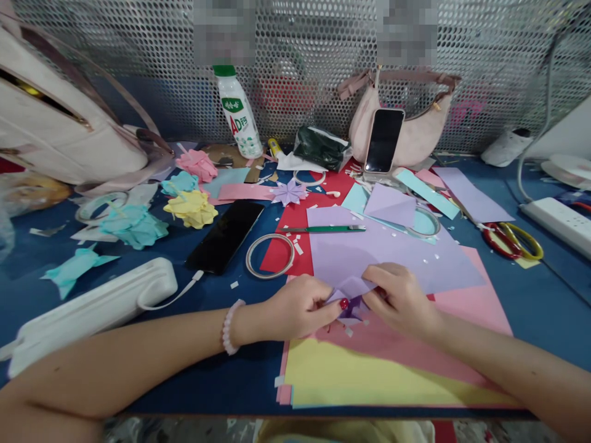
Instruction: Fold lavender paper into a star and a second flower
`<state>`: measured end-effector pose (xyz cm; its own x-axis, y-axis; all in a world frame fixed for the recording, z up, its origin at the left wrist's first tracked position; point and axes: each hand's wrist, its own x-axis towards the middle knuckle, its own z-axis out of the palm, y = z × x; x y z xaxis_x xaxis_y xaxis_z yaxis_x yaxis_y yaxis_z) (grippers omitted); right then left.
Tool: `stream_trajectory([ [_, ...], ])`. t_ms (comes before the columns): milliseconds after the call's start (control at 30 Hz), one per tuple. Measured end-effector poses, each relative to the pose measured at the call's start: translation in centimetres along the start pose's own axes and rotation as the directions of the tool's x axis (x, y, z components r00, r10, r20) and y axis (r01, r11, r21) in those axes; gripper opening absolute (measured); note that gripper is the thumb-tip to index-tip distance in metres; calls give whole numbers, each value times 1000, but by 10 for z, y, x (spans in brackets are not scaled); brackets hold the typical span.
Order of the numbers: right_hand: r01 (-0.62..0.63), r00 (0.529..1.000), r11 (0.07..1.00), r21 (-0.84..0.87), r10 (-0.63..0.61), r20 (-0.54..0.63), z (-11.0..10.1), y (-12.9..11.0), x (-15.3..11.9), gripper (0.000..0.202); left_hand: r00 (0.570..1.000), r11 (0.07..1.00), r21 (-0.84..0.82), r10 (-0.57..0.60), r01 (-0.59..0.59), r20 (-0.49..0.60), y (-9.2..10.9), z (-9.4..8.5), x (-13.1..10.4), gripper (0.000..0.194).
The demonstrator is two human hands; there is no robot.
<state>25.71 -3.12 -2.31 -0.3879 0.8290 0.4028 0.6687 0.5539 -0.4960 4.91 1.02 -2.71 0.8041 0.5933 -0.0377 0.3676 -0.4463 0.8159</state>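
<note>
At the upper left of the frame, a cream-white zipped bag (60,117) stands on the dark blue surface (194,375). Below it lie turquoise folded-paper pieces (133,224), and a long white plastic device (96,314) is cabled to a flat black phone (226,237). Next comes a thin ring of tape (270,275). Just below the centre, the left hand (295,311) has its grip closed, thumb and fingers pinching the left side of a small folded purple paper piece (349,289); the right hand (401,301) pinches its right edge, grip closed too. Above them, a slim green utility knife (332,229) lies across a large lilac paper sheet (406,261). At the right, red-and-yellow-handled scissors (518,248) rest near a white plastic power strip (561,221)
</note>
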Motion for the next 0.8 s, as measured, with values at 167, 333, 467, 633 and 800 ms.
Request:
stream_trajectory([
  [167, 104, 994, 989, -106, -105, -10, 3, 1, 1, 21, 998, 997, -73, -18, 23, 68, 3, -2, 0, 41],
  [333, 181, 983, 974, -138, -183, 1, 4, -3, 1, 20, 998, 996, -78, -49, 46, -44, 2, -3, 2, 37],
  [467, 189, 982, 971, -146, -188, 15, 6, -4, 2, 20, 1000, 992, -124, -11, 12, 2, 1, -3, 3, 41],
  [633, 173, 984, 973, -150, -176, -8, 7, -5, 1, 18, 999, 976, -218, -24, 14, -43, 2, -2, 4, 26],
  [800, 189, 982, 968, -163, -185, 37, 7, -7, 1, 18, 997, 987, -158, -36, 25, -65, 0, -1, 3, 29],
])
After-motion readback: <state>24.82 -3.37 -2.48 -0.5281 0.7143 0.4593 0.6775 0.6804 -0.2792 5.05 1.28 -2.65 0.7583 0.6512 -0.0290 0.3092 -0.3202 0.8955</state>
